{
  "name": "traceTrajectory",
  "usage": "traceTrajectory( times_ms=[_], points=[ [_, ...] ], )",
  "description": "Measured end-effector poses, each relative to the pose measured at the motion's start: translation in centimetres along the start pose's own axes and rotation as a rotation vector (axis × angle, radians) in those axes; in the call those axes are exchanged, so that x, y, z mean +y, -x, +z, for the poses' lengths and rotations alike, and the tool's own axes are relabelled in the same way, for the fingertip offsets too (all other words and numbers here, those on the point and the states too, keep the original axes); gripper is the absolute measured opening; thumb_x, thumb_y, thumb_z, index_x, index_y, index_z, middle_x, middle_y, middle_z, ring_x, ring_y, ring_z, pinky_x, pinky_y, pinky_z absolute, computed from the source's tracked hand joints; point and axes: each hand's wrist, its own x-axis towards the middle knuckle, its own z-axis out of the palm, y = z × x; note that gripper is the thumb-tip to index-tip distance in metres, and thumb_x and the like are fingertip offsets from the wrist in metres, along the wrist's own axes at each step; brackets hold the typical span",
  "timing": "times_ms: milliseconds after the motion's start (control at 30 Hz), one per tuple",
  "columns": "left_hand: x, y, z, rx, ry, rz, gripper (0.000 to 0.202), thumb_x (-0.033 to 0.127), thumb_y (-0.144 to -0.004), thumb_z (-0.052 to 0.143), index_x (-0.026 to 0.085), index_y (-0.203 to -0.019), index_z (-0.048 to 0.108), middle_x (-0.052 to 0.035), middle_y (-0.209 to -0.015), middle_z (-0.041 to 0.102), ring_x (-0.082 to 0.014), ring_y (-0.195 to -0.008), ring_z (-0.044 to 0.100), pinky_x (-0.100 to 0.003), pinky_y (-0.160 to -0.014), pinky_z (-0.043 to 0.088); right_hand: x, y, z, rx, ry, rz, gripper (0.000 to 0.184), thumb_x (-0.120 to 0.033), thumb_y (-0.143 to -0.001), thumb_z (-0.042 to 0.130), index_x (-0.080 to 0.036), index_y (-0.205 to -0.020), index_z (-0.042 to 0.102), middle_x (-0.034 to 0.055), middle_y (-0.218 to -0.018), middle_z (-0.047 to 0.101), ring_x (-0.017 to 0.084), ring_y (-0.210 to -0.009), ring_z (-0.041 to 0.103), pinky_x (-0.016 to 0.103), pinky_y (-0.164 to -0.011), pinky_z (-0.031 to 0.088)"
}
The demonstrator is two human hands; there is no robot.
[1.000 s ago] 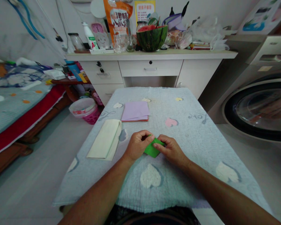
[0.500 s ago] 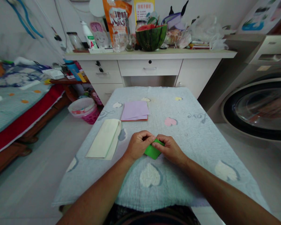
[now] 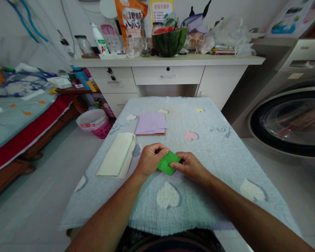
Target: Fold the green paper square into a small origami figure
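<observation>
A small folded piece of green paper [image 3: 168, 163] is held between my two hands just above the cloth-covered table [image 3: 212, 210]. My left hand [image 3: 151, 159] pinches its upper left edge, thumb on top. From the other side my right hand [image 3: 190, 166] grips the right edge, its thumb lying across the paper's face and the fingers tucked behind. Beyond my hands lies a stack of square paper [image 3: 151, 123], lilac on top with red showing below. To the left of my left hand rests a folded cream sheet [image 3: 115, 155].
A white cabinet [image 3: 168, 75] stands past the table, bearing a cut watermelon [image 3: 169, 41], an orange pouch [image 3: 132, 22] and jars. On the left are a bed [image 3: 21, 115] and a pink bin [image 3: 94, 122]; at right is a washing machine [image 3: 291, 115].
My hands have moved slightly apart, and more of the green paper's face shows. The paper has shifted a little left. The paper stack and cream sheet lie as before.
</observation>
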Motion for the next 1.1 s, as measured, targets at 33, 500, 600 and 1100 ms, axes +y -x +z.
traceTrajectory(
  times_ms=[33,500,600,1100],
  points=[
    [0.0,0.0,-0.1,0.004,0.003,-0.001,0.023,0.037,-0.078,0.067,0.015,-0.071,0.069,0.0010,-0.061,0.061,-0.0104,-0.056,0.052,-0.020,-0.051,0.038,0.0,0.0,0.0,-0.004,-0.007,0.001,0.026,-0.042,-0.078,0.066,-0.017,-0.072,0.062,-0.0027,-0.062,0.052,0.011,-0.058,0.043,0.024,-0.056,0.036],
    [-0.2,-0.1,-0.4,0.023,0.028,-0.018,0.026,0.039,-0.078,0.068,0.014,-0.073,0.068,0.0019,-0.062,0.059,-0.0097,-0.056,0.050,-0.019,-0.052,0.038,-0.1,-0.1,-0.8,-0.073,-0.139,0.062,0.037,-0.051,-0.072,0.073,-0.015,-0.073,0.064,-0.0024,-0.062,0.052,0.010,-0.058,0.043,0.023,-0.054,0.033],
    [-0.1,-0.1,-0.4,0.024,0.030,-0.016,0.025,0.038,-0.078,0.067,0.014,-0.073,0.068,0.0018,-0.062,0.060,-0.0096,-0.057,0.050,-0.019,-0.052,0.039,0.1,-0.1,-0.8,-0.098,-0.165,0.054,0.039,-0.052,-0.071,0.074,-0.015,-0.077,0.065,-0.0014,-0.065,0.055,0.011,-0.060,0.046,0.023,-0.055,0.036],
    [0.0,-0.1,-0.3,-0.125,0.384,-0.136,0.053,0.028,-0.060,0.084,0.018,-0.106,0.059,0.0004,-0.082,0.066,-0.0124,-0.071,0.062,-0.021,-0.063,0.046,0.3,0.1,-1.1,-0.024,-0.226,0.002,0.034,-0.048,-0.073,0.075,-0.015,-0.077,0.067,0.0007,-0.070,0.062,0.013,-0.064,0.055,0.025,-0.062,0.042]
  ],
)
